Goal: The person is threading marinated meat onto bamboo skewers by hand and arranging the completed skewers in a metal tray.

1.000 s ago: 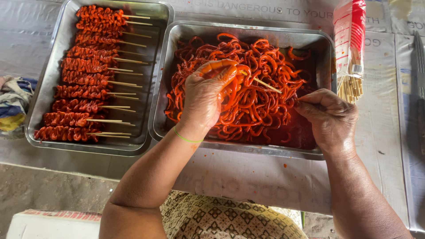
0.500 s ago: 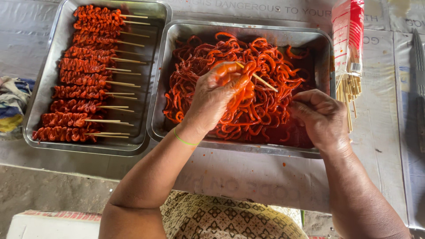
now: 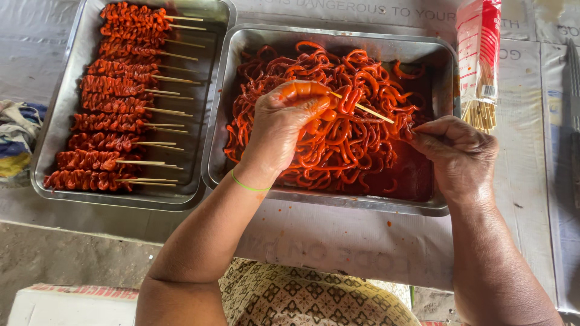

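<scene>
left hand (image 3: 284, 124): fingers closed on a bamboo skewer (image 3: 362, 108) and orange strips.
right hand (image 3: 456, 154): fingers pinch a strip.
right tray (image 3: 338, 202): loose marinated strips (image 3: 356, 151).
left tray (image 3: 60, 121): finished skewers (image 3: 115, 115) in rows.

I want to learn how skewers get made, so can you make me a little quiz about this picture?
1. True or false: the left hand grips the bamboo skewer with orange-red strips bunched on it.
2. What does the right hand pinch? A) a knife B) a strip from the right steel tray C) a spoon
3. Fill in: the finished skewers lie in rows in the ____ steel tray.

Key: 1 true; 2 B; 3 left.
</scene>
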